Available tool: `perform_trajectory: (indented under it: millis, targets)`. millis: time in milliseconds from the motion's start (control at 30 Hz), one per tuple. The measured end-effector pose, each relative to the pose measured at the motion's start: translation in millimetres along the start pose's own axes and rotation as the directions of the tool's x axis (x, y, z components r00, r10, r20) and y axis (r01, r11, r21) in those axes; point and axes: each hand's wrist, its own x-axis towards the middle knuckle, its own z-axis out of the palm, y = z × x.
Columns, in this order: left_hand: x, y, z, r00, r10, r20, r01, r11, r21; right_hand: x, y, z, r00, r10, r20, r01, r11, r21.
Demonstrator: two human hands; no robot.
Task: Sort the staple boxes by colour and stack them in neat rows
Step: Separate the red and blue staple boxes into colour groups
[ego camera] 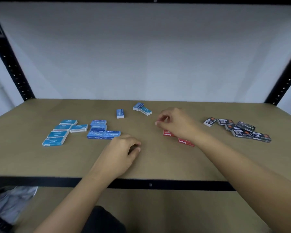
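Brown board formed the shelf (40, 158), framed by black perforated uprights (10, 64) with a pale wall behind. At the far left lay a group of light blue boxes (60, 132), set roughly in a slanting row with one more beside it. Just right of them sat the darker blue boxes (101, 130), packed close together and touching. Further back, near the middle, three more blue boxes (138, 109) lay loose, two touching each other and one apart to their left. On the right, the black boxes (237, 129) were bunched in an untidy cluster. Two red boxes (185, 142) lay between the blue and black groups, partly hidden under the right forearm. The left hand (123, 153) rested on the board just beside the near corner of the darker blue group, fingers curled loosely inward and holding nothing. The right hand (175, 121) hovered above the red boxes with thumb and fingertips pinched close together; no box was between them
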Motion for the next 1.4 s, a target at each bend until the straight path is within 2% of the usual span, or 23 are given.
perform_trajectory:
  millis: [200, 267, 400, 467, 667, 833, 967, 1233, 1300, 1400]
  targets:
    - [-19, -22, -21, 0.999, -0.031, -0.020, 0.031, 0.999, 0.039, 63, -42, 50, 0.998, -0.031, 0.058, 0.022, 0.988, 0.153]
    - [-22, -30, -26, 0.998, -0.041, -0.038, 0.042, 0.998, 0.042, 83, -52, 67, 0.996, -0.032, 0.085, 0.023, 0.993, 0.113]
    - [-24, -41, -27, 0.995, -0.049, -0.083, 0.048, 0.999, -0.012, 114, -54, 91, 0.990, -0.073, 0.124, 0.087, 0.990, -0.109]
    - [-24, -42, -25, 0.994, -0.050, -0.094, 0.047, 0.998, -0.032, 119, -52, 98, 0.986, -0.061, 0.153, 0.082, 0.988, -0.135]
    - [-24, -44, -23, 0.993, -0.051, -0.109, 0.045, 0.998, -0.053, 124, -52, 109, 0.994, 0.005, 0.108, -0.001, 0.999, -0.036]
    - [-26, -43, -23, 0.993, -0.044, -0.107, 0.038, 0.998, -0.053, 110, -53, 101, 0.991, -0.066, 0.118, 0.072, 0.996, -0.046]
    - [-26, -41, -24, 0.994, -0.043, -0.103, 0.039, 0.998, -0.038, 88, -53, 92, 0.977, -0.142, 0.159, 0.139, 0.990, 0.035]
    - [-28, -38, -25, 0.993, -0.055, -0.106, 0.052, 0.998, -0.030, 68, -49, 85, 0.965, -0.142, 0.222, 0.119, 0.986, 0.113]
    - [-28, -36, -26, 0.994, -0.052, -0.100, 0.049, 0.998, -0.032, 65, -42, 81, 0.972, -0.129, 0.196, 0.106, 0.987, 0.125]
    - [-26, -30, -26, 0.995, -0.053, -0.085, 0.051, 0.998, -0.030, 64, -27, 65, 0.999, -0.030, 0.031, 0.027, 0.994, 0.103]
